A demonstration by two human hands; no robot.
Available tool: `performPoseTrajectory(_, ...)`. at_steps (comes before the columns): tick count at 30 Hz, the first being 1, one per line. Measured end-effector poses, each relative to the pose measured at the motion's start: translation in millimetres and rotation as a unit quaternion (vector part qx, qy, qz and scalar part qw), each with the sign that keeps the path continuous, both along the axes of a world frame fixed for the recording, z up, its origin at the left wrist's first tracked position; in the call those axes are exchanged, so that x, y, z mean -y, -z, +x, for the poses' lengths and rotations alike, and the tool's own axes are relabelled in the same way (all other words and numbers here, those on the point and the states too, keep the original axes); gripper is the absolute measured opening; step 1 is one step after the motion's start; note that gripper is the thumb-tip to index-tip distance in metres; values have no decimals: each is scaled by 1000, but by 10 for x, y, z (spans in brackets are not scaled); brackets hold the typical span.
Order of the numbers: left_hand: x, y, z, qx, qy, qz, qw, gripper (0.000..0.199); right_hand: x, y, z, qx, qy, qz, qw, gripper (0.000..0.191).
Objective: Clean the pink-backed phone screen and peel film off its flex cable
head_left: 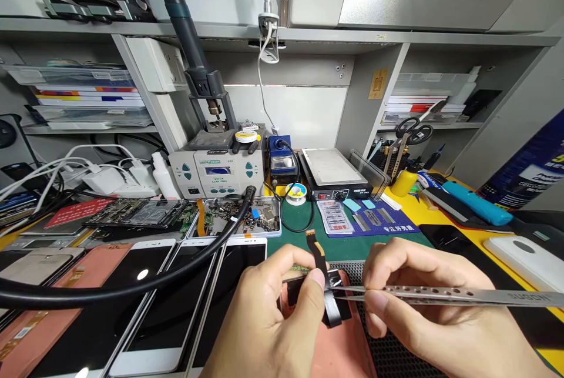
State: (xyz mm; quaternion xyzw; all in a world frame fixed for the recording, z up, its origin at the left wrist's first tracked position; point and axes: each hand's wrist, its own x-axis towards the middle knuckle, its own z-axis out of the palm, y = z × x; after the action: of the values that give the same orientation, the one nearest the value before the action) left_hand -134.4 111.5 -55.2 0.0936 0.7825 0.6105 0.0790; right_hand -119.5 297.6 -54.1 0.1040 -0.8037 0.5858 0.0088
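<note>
My right hand (409, 284) pinches a pair of silver tweezers (445, 294) with a row of holes along the arms. Their tips touch a black flex cable (333, 309) that rises to a gold-contact end. My left hand (282, 301) is closed, thumb and forefinger pressing on the cable from the left. Under it lies a phone screen with a pinkish-orange back (341, 348) and black parts near its top edge, partly hidden by my left hand. A black perforated mat (390, 343) lies beneath.
White-framed phone screens (150, 354) lie at left, with a thick black hose (145, 295) curving above them. Behind stand a tray of small parts (278, 231), a soldering station (215, 169) and a heating plate (332, 166). A white rounded device (524, 263) lies right.
</note>
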Motion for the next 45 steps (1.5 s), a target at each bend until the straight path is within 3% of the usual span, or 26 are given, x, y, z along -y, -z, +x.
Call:
performPoseTrajectory(35,-15,-81,21,13,-24,-55,998,28,63,-57,-4,4,28,-32,999,14)
performPoseTrajectory(45,-13,-47,6,-4,-7,-33,999,25,18,-19,-10,9,0,-18,1000,13)
